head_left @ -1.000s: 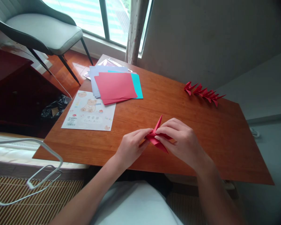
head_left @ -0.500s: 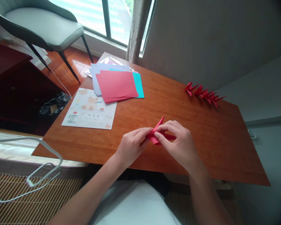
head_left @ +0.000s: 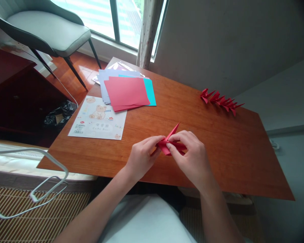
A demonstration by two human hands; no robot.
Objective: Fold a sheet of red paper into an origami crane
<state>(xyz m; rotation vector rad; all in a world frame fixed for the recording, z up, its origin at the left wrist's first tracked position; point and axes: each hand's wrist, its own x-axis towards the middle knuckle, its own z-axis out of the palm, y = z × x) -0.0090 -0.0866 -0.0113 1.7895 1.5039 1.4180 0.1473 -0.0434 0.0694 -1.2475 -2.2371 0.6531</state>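
Both my hands pinch a small folded red paper piece just above the wooden table, near its front edge. My left hand grips its left end with thumb and fingers closed. My right hand pinches the right side, fingers curled over it. One pointed tip of the paper sticks up and away from me. Much of the piece is hidden under my fingers.
A row of several finished red folded pieces lies at the table's far right. A stack of coloured sheets, red on top, and a bear-printed sheet lie at the left. A grey chair stands by the window.
My right hand's fingers have shifted along the red piece, and the lower point that stuck out towards me is now tucked in. Both hands stayed in place.
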